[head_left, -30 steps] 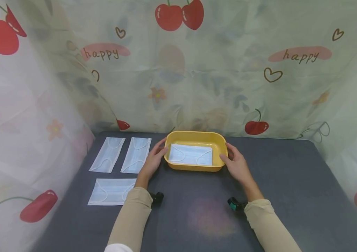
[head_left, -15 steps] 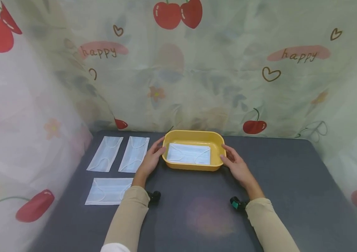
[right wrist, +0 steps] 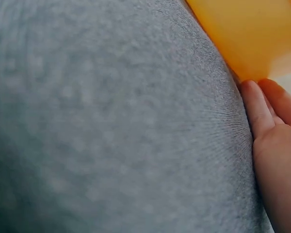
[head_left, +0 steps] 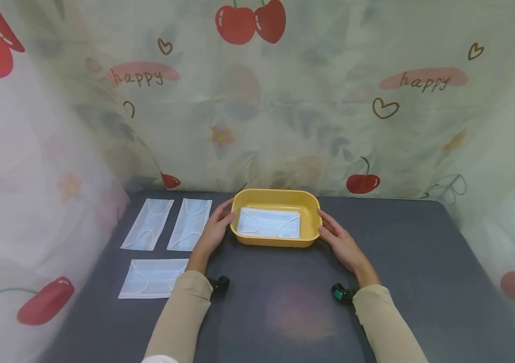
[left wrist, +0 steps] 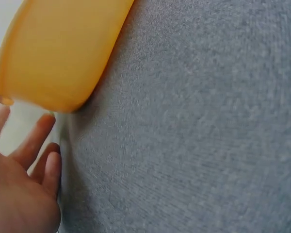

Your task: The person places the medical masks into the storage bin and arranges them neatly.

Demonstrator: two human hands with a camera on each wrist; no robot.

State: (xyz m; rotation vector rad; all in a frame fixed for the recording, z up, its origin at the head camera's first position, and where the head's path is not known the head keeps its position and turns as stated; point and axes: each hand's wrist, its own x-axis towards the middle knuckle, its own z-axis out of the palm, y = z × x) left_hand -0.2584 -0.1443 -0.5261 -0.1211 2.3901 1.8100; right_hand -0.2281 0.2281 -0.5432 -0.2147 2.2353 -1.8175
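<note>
Turned slightly outward since the earlier frame, my right grip [head_left: 342, 247] and left grip [head_left: 212, 234], straight-fingered, touch opposite ends of the yellow tray [head_left: 277, 242], 1 mask [head_left: 269, 223] inside, on the tabletop [head_left: 402, 262]; backdrop [head_left: 280, 121]: "happy", 2 times.

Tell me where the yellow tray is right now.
In the head view, the yellow tray is near the far edge of the dark table, between the left hand and right hand, right of three face masks.
</note>
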